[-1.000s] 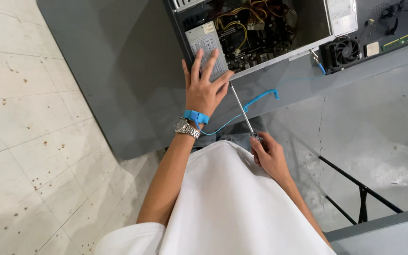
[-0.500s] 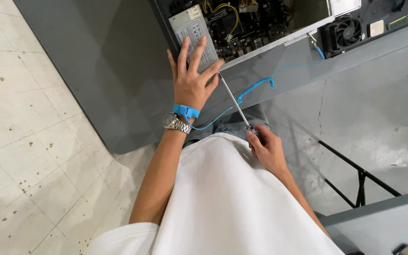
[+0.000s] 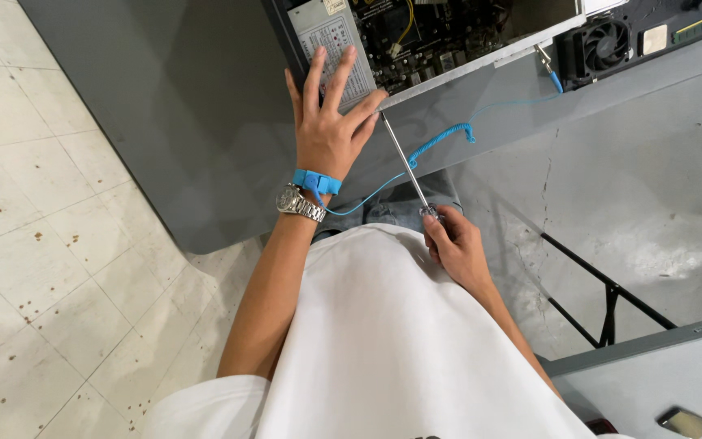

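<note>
An open computer case (image 3: 481, 69) lies on a grey table (image 3: 188, 106), its circuit board and a grey power supply (image 3: 336, 41) exposed. My left hand (image 3: 328, 122) rests flat on the power supply, fingers spread, with a blue wrist strap (image 3: 316, 181) and a metal watch (image 3: 300, 203) on the wrist. My right hand (image 3: 452, 248) grips the handle of a long screwdriver (image 3: 404, 162) whose tip meets the case's near edge beside my left fingertips. A coiled blue cord (image 3: 440, 142) runs from the strap to a clip on the case.
A black cooling fan (image 3: 603, 45) and a green board strip lie on the table right of the case. A second grey table (image 3: 660, 382) with a small dark object stands at the lower right, above black metal legs (image 3: 603, 301). Tiled floor lies to the left.
The view has shifted slightly, so the case sits higher in frame. My left hand stays flat on the power supply and my right hand keeps the screwdriver at the case edge.
</note>
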